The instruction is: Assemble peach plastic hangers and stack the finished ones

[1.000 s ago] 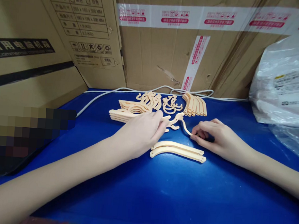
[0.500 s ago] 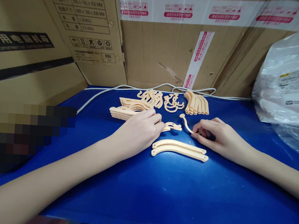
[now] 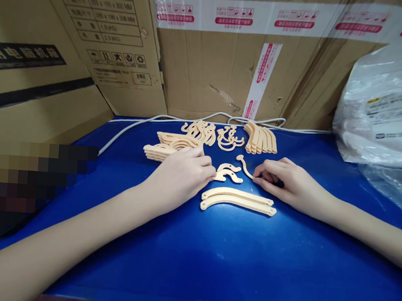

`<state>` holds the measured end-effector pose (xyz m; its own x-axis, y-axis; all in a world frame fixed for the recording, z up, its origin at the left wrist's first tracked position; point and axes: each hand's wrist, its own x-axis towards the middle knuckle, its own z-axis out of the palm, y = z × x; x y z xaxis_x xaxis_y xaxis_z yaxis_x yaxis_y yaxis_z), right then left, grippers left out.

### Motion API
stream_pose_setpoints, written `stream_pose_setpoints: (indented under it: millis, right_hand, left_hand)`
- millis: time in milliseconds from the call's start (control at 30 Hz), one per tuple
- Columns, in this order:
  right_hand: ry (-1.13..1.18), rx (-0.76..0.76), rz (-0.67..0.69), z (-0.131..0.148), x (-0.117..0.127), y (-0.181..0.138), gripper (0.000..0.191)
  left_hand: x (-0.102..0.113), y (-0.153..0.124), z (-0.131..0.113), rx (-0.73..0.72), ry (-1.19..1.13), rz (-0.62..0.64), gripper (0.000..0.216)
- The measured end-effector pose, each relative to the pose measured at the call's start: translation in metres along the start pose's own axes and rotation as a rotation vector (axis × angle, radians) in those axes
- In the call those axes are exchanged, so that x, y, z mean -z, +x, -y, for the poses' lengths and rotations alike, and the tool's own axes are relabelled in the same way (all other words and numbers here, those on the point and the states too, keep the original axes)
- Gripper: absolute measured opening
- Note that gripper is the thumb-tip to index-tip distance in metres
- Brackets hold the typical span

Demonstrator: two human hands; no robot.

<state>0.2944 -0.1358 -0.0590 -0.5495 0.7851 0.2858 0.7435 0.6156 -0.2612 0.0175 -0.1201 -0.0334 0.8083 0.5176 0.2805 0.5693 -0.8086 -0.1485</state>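
Note:
My left hand (image 3: 181,176) is closed, its thumb and fingertips pinching one end of a cream curved hanger piece (image 3: 232,176). A second curved piece (image 3: 228,166) lies right behind that one; whether my fingers touch it I cannot tell. My right hand (image 3: 281,177) is closed in a pinch on the thin end of a cream S-shaped hook (image 3: 244,165), its round knob pointing up and left. In front of both hands, two long curved hanger arms (image 3: 237,200) lie side by side on the blue table (image 3: 193,260).
Behind my left hand are stacked curved pieces (image 3: 159,153). Farther back lie a heap of small curved pieces (image 3: 198,131), several hooks (image 3: 226,145) and a row of hanger arms (image 3: 260,138). A white cable (image 3: 162,116), cardboard boxes (image 3: 199,72) and a plastic bag (image 3: 372,107) border the table.
The two curved pieces at my left fingertips now show apart and flatter, where they overlapped before. My right hand keeps its pinch on the hook. The whole view has shifted slightly.

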Motion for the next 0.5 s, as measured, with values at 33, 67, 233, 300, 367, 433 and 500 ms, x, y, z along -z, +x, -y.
stream_pose_setpoints:
  millis: [33, 67, 233, 300, 367, 433, 500]
  right_hand:
    - [0.0, 0.001, -0.003, 0.0, 0.0, 0.0, 0.015]
    - [0.0, 0.002, -0.006, 0.0, 0.0, 0.0, 0.015]
    - [-0.003, -0.001, -0.003, 0.001, 0.0, 0.0, 0.017]
    - [-0.006, -0.006, -0.002, 0.001, 0.0, 0.0, 0.018]
    - [-0.007, -0.011, -0.004, 0.001, 0.0, -0.001, 0.02]
    - [-0.01, -0.014, -0.007, 0.001, 0.0, -0.001, 0.021]
    - [-0.014, -0.014, -0.01, 0.001, 0.001, -0.001, 0.022]
  left_hand:
    - [0.0, 0.0, 0.0, -0.009, 0.008, -0.007, 0.024]
    - [-0.001, -0.001, 0.0, -0.019, 0.014, -0.014, 0.023]
    - [-0.006, -0.001, -0.003, -0.068, 0.06, -0.047, 0.019]
    - [-0.009, -0.001, -0.003, -0.074, 0.089, -0.063, 0.018]
    - [-0.011, 0.0, -0.003, -0.068, 0.122, -0.084, 0.017]
    - [-0.012, 0.0, -0.003, -0.056, 0.158, -0.095, 0.018]
    - [-0.013, 0.0, -0.004, -0.041, 0.183, -0.081, 0.02]
